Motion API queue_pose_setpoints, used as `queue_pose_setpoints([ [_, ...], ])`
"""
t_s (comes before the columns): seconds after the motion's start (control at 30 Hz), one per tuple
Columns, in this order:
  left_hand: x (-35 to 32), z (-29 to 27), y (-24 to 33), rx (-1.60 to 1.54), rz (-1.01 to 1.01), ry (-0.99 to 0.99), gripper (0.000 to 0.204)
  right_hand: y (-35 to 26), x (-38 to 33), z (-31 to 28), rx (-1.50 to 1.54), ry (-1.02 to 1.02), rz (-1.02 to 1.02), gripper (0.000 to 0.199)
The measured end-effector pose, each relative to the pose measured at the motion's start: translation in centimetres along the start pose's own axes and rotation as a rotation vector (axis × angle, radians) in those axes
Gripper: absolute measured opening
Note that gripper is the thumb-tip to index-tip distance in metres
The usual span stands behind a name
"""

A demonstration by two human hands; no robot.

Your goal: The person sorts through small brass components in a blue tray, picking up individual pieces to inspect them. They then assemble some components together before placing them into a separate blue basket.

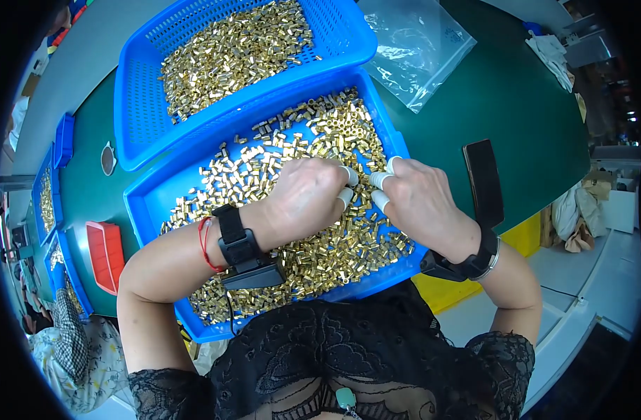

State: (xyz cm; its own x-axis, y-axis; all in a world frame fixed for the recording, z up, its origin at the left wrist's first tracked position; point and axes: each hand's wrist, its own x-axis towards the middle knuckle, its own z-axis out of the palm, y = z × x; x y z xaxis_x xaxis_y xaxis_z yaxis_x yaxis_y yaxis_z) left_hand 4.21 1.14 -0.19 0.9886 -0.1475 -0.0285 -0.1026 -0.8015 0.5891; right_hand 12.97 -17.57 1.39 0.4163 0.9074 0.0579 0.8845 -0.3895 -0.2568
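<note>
Over a shallow blue tray (156,199), my left hand (310,192) and my right hand (425,203) face each other, a small gap apart. Brass fittings (341,259), small and tubular, lie spread across the tray, thickest at its right and near sides. White finger cots cover several fingertips on both hands. Thumb and fingers are pinched together on each side; whatever sits between them is hidden or too small to name. A strapped device is worn on each wrist.
Beyond the tray, a blue perforated basket (142,105) holds more brass pieces. A clear plastic bag (418,52) and a dark phone-like slab (483,182) lie rightward on the green table (544,119). Leftward are a red bin (105,255) and a small blue bin (63,140).
</note>
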Motion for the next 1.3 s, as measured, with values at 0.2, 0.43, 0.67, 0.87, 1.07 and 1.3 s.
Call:
queue_pose_setpoints([
  [0.2,0.3,-0.1,0.1,0.019,0.073,-0.009,0.008,0.0,0.3,0.4,-0.023,-0.012,-0.013,0.014],
  [0.43,-1.4,-5.4,-2.8,-1.042,-0.480,-0.188,0.013,1.3,-0.5,-1.6,0.813,-0.039,0.302,0.009],
  [0.67,-2.0,-5.5,-3.0,-0.780,-0.366,-0.108,0.015,3.3,0.0,-4.1,1.220,-0.109,0.449,0.008],
  [0.87,-0.7,-2.0,-0.4,-0.028,-0.082,0.043,0.013,0.4,1.7,-1.1,0.194,0.045,0.102,0.006],
  [1.07,-0.4,-0.7,-1.7,-0.010,-0.088,0.016,0.014,0.2,2.6,-0.1,-0.054,-0.044,0.003,0.003],
  [1.3,0.9,-3.3,-2.7,-1.005,-0.380,0.004,0.011,-0.1,2.6,0.4,-0.025,0.014,-0.009,0.003],
])
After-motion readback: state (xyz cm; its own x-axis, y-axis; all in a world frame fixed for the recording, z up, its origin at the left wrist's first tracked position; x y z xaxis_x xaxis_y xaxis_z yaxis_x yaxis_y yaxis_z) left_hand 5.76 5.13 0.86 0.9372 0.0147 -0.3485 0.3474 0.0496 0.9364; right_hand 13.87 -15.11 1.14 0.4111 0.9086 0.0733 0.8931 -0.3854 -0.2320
